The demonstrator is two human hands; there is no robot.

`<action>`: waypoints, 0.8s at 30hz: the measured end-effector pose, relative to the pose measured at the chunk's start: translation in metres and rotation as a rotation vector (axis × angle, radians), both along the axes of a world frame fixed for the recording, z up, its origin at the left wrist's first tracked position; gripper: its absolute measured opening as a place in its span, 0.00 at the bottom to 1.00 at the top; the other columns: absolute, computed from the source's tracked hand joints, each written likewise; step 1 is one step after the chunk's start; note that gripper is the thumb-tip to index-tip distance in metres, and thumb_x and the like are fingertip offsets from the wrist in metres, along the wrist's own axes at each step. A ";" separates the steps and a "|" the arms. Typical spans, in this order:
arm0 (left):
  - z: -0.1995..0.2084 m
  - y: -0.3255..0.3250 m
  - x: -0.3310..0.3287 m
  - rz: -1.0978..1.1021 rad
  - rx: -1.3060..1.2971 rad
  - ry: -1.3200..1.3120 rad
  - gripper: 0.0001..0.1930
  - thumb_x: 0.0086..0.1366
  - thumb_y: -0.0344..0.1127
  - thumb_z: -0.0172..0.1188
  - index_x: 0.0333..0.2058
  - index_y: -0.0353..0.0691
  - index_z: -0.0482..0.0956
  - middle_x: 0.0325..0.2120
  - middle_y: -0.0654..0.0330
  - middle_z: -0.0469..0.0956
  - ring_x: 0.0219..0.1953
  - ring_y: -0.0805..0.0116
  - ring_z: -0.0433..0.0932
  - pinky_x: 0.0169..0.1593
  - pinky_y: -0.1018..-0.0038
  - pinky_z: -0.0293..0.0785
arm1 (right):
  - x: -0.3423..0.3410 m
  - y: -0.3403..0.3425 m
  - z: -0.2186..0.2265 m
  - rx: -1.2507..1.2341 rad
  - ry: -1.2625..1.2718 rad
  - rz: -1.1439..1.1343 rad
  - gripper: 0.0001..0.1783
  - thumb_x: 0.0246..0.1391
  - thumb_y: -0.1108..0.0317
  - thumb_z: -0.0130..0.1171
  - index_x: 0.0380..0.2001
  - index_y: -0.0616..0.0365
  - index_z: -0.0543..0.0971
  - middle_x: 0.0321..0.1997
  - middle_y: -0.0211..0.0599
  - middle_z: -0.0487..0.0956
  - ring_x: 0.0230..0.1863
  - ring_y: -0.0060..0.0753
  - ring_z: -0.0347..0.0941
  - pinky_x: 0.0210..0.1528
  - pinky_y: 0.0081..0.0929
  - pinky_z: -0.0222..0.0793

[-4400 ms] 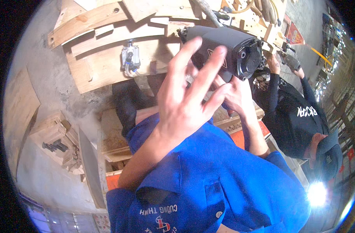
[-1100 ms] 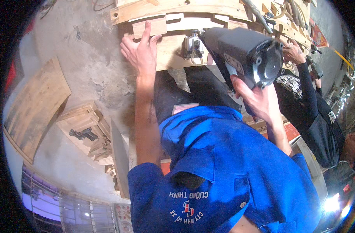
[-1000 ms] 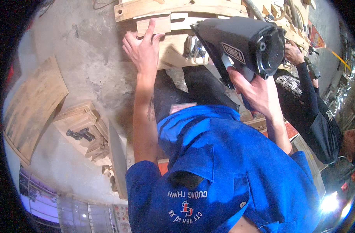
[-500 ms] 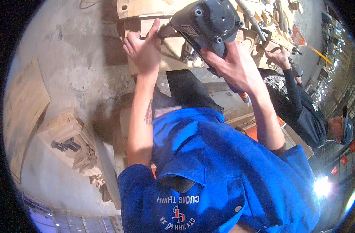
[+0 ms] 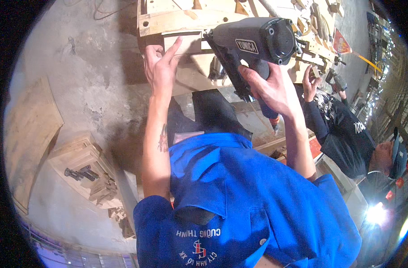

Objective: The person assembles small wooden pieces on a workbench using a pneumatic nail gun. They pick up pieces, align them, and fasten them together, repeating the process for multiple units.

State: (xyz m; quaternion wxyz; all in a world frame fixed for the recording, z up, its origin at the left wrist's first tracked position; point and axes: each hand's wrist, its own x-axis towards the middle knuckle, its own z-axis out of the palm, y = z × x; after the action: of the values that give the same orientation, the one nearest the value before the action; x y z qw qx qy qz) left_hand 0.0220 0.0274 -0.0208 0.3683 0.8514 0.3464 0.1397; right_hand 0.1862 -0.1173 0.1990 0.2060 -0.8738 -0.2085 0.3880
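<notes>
My right hand grips the handle of a black nail gun. The gun lies sideways, its nose pointing left at the right end of a pale wooden block; whether the tip touches the wood I cannot tell. My left hand is closed at the block's left part, thumb laid along its near face and the other fingers curled, partly hidden. That block sits against the near edge of a wooden workbench. A hose fitting hangs below my right wrist.
To the right, a co-worker in dark clothes holds a small wooden piece and a tool. At lower left stands a wooden box with offcuts and black parts, beside a leaning plywood sheet. Clamps and wood pieces crowd the bench.
The nail gun has swung level and shifted right and down, its nose now at the block's right end. My left hand has moved slightly down and left. The co-worker's hand has drawn nearer their body.
</notes>
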 end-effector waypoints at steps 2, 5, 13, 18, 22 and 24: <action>-0.001 0.003 0.000 -0.023 -0.010 -0.016 0.32 0.52 0.35 0.77 0.55 0.79 0.84 0.38 0.63 0.67 0.37 0.63 0.70 0.46 0.66 0.72 | -0.002 0.000 -0.001 -0.085 0.019 -0.030 0.21 0.60 0.55 0.64 0.50 0.58 0.82 0.30 0.43 0.85 0.28 0.35 0.81 0.37 0.36 0.77; -0.003 0.002 0.002 -0.019 -0.010 -0.027 0.32 0.51 0.36 0.78 0.54 0.78 0.84 0.39 0.64 0.67 0.36 0.64 0.69 0.46 0.67 0.71 | -0.002 0.000 0.002 -0.052 0.108 -0.082 0.20 0.60 0.55 0.64 0.47 0.59 0.83 0.27 0.40 0.83 0.25 0.30 0.78 0.33 0.34 0.75; -0.009 -0.004 0.010 0.020 -0.029 -0.058 0.30 0.51 0.43 0.77 0.55 0.77 0.84 0.40 0.64 0.69 0.36 0.67 0.69 0.49 0.67 0.68 | -0.001 -0.017 0.001 0.081 0.014 -0.111 0.22 0.62 0.50 0.66 0.27 0.59 0.81 0.15 0.26 0.74 0.18 0.18 0.69 0.24 0.24 0.64; -0.008 -0.004 0.011 -0.033 0.062 -0.035 0.31 0.54 0.45 0.76 0.58 0.79 0.81 0.43 0.64 0.73 0.36 0.69 0.71 0.48 0.67 0.67 | 0.000 -0.026 0.001 0.042 0.012 -0.108 0.18 0.57 0.57 0.65 0.45 0.57 0.80 0.33 0.40 0.82 0.34 0.34 0.79 0.43 0.34 0.72; -0.006 -0.004 0.011 -0.042 0.079 -0.058 0.31 0.56 0.45 0.75 0.59 0.80 0.81 0.44 0.64 0.74 0.36 0.69 0.71 0.46 0.67 0.67 | 0.000 -0.020 -0.001 -0.026 0.041 -0.134 0.22 0.52 0.59 0.65 0.48 0.59 0.81 0.32 0.47 0.84 0.32 0.39 0.82 0.41 0.37 0.76; -0.005 -0.002 0.011 -0.046 0.104 -0.041 0.29 0.57 0.46 0.74 0.58 0.79 0.81 0.44 0.65 0.74 0.36 0.69 0.72 0.46 0.68 0.67 | 0.000 -0.016 -0.001 -0.058 0.071 -0.135 0.20 0.51 0.59 0.64 0.44 0.61 0.82 0.26 0.46 0.82 0.28 0.38 0.80 0.36 0.37 0.75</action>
State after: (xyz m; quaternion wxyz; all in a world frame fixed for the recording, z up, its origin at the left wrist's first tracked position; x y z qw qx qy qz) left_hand 0.0325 0.0252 -0.0256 0.3335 0.8741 0.3114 0.1667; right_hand 0.1858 -0.1332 0.1977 0.2137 -0.8772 -0.1303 0.4098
